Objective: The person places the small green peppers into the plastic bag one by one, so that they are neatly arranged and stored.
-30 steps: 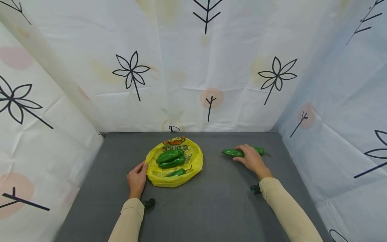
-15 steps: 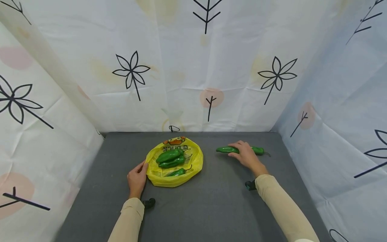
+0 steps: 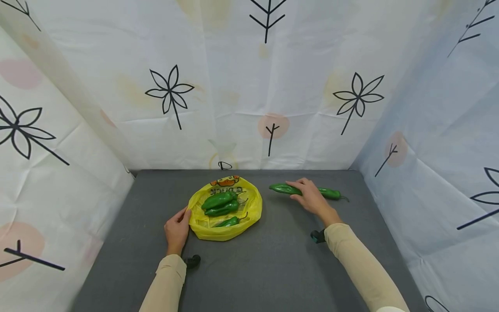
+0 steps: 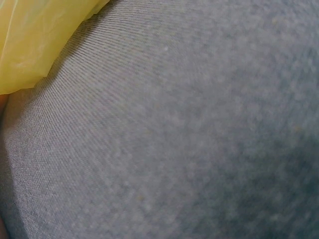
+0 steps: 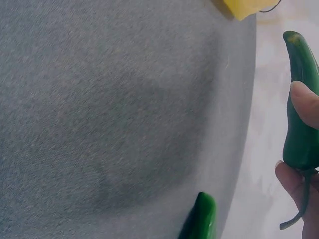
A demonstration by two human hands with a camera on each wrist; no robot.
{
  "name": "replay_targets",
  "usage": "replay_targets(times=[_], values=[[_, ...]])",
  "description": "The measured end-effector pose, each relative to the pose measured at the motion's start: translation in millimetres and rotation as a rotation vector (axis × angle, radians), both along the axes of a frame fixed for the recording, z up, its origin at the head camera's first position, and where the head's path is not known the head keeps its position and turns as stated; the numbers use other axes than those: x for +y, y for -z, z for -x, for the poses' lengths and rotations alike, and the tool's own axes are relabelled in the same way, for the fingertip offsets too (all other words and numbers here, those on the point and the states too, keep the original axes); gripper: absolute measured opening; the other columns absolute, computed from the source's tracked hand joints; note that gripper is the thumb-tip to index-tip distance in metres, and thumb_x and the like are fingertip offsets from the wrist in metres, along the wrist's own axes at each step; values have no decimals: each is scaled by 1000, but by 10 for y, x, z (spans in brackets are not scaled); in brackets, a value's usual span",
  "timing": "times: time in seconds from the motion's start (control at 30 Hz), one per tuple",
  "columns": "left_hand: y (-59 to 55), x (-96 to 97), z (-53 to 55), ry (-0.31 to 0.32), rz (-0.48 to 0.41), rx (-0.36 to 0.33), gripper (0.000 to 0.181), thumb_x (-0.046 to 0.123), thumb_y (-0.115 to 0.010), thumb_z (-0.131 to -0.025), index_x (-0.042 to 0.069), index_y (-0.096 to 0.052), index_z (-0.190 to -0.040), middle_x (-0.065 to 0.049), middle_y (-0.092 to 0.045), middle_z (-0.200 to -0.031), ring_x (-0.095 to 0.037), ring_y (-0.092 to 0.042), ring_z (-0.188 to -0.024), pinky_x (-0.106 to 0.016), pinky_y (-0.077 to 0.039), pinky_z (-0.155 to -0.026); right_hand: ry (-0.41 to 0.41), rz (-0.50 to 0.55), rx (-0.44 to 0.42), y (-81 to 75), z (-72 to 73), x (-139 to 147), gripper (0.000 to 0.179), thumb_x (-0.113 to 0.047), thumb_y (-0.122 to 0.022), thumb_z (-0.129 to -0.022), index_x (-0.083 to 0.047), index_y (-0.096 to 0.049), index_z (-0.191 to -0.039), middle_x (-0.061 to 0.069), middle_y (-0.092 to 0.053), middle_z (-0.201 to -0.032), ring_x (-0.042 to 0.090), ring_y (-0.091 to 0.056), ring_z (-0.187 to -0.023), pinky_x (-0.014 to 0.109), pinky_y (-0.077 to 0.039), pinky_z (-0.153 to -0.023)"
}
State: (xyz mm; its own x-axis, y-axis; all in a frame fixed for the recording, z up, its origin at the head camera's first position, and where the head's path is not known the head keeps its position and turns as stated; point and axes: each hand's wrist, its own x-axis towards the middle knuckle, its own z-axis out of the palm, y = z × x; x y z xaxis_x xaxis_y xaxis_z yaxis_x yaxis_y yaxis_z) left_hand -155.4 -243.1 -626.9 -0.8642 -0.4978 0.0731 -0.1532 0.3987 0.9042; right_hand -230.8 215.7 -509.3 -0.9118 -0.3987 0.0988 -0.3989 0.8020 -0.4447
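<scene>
A yellow plastic bag [image 3: 255, 212], its rim spread wide, sits on the grey table with three green peppers [image 3: 221, 209] inside. At its left edge my left hand [image 3: 177, 232] pinches the rim; the left wrist view has only a corner of the bag [image 4: 30, 45] and a sliver of skin. My right hand [image 3: 312, 199] holds a long green pepper [image 5: 300, 134] between thumb and fingers, its stem hanging down in the right wrist view. Another green pepper [image 3: 330, 193] lies on the table beside that hand, partly hidden; its tip [image 5: 202, 216] shows in the right wrist view.
The grey table [image 3: 249, 273] runs back to a white patterned cloth [image 3: 234, 86], with more cloth at the left and right sides. A dark wrist-worn device [image 3: 192, 261] sits by my left sleeve, and a similar device [image 3: 317, 236] by the right one.
My right hand has moved left with its pepper, toward the bag, showing more of the pepper lying behind it. The left hand and the bag have stayed in place.
</scene>
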Motion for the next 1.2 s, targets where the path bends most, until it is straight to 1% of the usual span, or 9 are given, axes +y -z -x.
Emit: replay_targets(times=[0.1,0.23,0.37,0.43,0.5,0.57,0.73,0.93,1.2], values=[[-11,3,-5,0,-1,5,47,50,-66,-97,17,-73,-130,-14,-73,-127,-33,-68,-120,-50,-52,-103,5,9,-24,-37,8,-46,55,-19,-72,-96,-13,-55,-148,19,-60,-132,39,-57,-119,57,-49,-99],[-15,3,-10,0,-2,10,46,49,-66,-98,17,-73,-129,-14,-73,-126,-33,-68,-120,-50,-52,-103,18,49,-29,-70,30,-119,52,-19,-76,-93,-10,-60,-141,18,-63,-136,39,-56,-125,59,-46,-105],[2,4,-12,-3,5,7,46,50,-66,-97,18,-73,-129,-14,-73,-127,-33,-67,-120,-51,-52,-103,29,59,-12,-85,53,-198,49,-21,-80,-89,-9,-65,-135,14,-68,-131,33,-59,-112,51,-48,-95],[9,5,-12,-6,7,7,46,50,-66,-97,17,-73,-129,-14,-73,-126,-33,-67,-120,-51,-52,-103,32,52,-9,-94,59,-234,49,-23,-81,-88,-10,-67,-133,12,-69,-129,29,-58,-104,46,-47,-88],[16,5,-8,-10,10,8,45,49,-66,-97,18,-74,-129,-14,-74,-126,-33,-68,-120,-51,-52,-103,29,52,-14,-106,62,-266,49,-24,-82,-87,-10,-67,-132,11,-71,-126,27,-56,-100,43,-46,-84],[13,8,-6,-14,8,9,45,49,-66,-98,18,-73,-129,-13,-74,-126,-32,-68,-119,-50,-52,-103,29,64,-32,-124,62,-295,47,-25,-82,-87,-11,-67,-130,10,-71,-125,26,-54,-100,42,-46,-84],[1,12,3,-19,10,5,45,49,-66,-98,19,-73,-129,-13,-74,-126,-32,-68,-119,-50,-52,-103,19,91,-66,-167,67,-352,44,-22,-80,-89,-12,-66,-129,8,-71,-124,26,-55,-104,44,-47,-88],[-19,19,-3,-13,10,11,45,48,-67,-97,16,-74,-129,-15,-74,-125,-34,-68,-118,-51,-52,-103,-15,89,-80,-210,70,-419,44,-23,-78,-92,-13,-65,-133,7,-69,-128,26,-55,-108,44,-49,-89],[-26,17,-3,-14,8,10,45,47,-66,-98,16,-73,-129,-15,-74,-125,-35,-68,-118,-52,-52,-104,-132,64,-27,-284,53,-530,45,-20,-76,-92,-11,-63,-135,7,-67,-132,26,-55,-109,44,-48,-90]])
